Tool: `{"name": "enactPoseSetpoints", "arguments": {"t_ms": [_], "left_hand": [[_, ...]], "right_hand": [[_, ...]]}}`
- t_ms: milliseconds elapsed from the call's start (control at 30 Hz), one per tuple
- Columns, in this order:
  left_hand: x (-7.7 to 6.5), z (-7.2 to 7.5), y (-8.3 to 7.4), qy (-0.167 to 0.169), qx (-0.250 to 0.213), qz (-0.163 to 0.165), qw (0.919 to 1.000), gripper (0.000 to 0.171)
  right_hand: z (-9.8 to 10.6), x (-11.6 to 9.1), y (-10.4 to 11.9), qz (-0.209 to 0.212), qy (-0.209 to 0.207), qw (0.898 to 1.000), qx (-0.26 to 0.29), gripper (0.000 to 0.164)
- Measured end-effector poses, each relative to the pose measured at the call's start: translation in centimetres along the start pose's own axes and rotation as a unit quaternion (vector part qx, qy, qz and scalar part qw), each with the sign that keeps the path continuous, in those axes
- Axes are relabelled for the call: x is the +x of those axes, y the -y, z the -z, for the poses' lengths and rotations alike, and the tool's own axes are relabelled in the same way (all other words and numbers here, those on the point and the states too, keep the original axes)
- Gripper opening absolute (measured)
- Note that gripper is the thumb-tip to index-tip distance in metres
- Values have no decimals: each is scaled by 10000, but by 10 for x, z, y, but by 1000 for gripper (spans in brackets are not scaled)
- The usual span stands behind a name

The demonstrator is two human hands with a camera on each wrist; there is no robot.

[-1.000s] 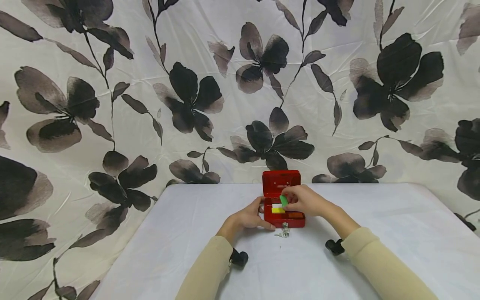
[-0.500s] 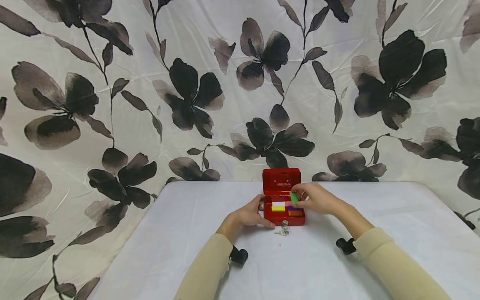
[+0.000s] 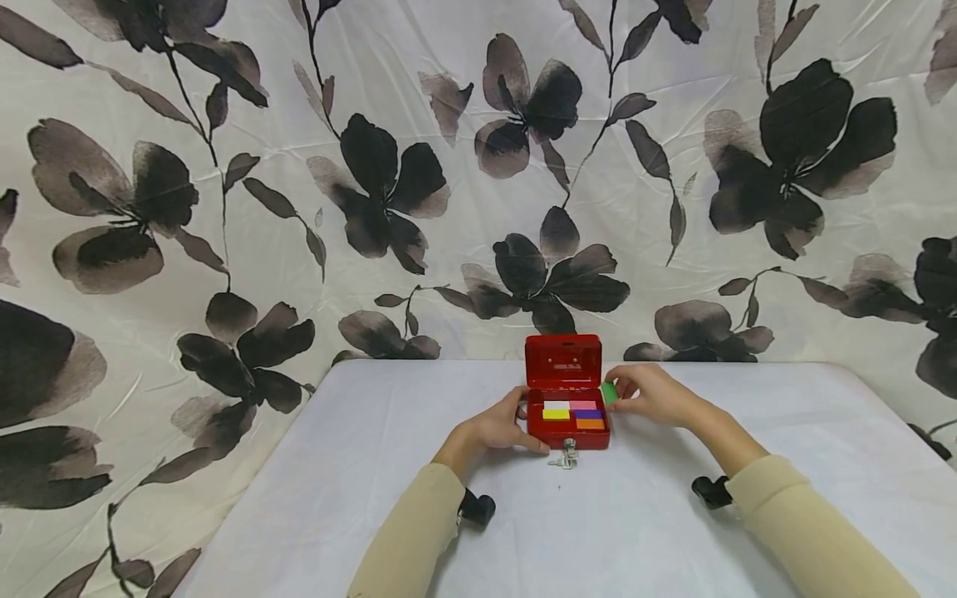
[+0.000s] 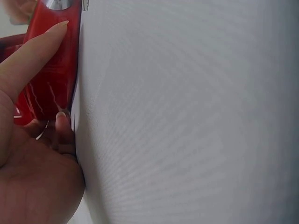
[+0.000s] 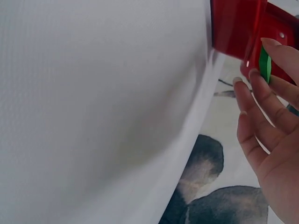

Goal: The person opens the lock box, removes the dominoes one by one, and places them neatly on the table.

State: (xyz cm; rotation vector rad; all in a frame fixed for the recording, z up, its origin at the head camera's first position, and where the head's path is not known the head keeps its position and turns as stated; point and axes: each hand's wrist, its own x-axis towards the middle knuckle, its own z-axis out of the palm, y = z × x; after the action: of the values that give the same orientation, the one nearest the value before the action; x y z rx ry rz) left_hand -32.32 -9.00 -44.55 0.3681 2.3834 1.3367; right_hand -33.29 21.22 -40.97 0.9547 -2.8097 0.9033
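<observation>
A small red metal cash box [image 3: 591,443] stands on the table, its lid [image 3: 563,365] raised at the back. White [image 3: 556,405], pink [image 3: 583,405], yellow [image 3: 556,414], purple [image 3: 587,414] and orange [image 3: 590,424] rectangular pieces lie inside it. My left hand [image 3: 489,428] grips the box's left side, with the thumb along the front wall in the left wrist view. Just beyond the box's right edge, my right hand [image 3: 658,397] pinches a thin green piece [image 5: 264,65] between thumb and fingertips.
Silver metal hardware [image 3: 570,451] with small keys [image 3: 559,462] sits at the front of the box. A white cloth covers the table [image 3: 583,540]. Behind its far edge hangs a flower-patterned curtain [image 3: 419,66].
My right hand has carried the green piece rightward, from over the box's inside to just past its right edge. The left hand keeps its place on the box.
</observation>
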Motion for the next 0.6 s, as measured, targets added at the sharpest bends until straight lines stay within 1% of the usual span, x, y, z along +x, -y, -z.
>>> {"name": "enactPoseSetpoints", "arguments": {"t_ms": [167, 300, 600], "left_hand": [[0, 0, 0, 14, -57, 1, 10000, 95], [0, 1, 0, 14, -72, -16, 10000, 95], [2, 0, 2, -33, 33, -29, 10000, 96]], "right_hand": [[2, -2, -7, -38, -60, 10000, 1, 37], [3, -3, -13, -116, -29, 9999, -22, 37], [-3, -5, -21, -493, 287, 9984, -52, 35]]}}
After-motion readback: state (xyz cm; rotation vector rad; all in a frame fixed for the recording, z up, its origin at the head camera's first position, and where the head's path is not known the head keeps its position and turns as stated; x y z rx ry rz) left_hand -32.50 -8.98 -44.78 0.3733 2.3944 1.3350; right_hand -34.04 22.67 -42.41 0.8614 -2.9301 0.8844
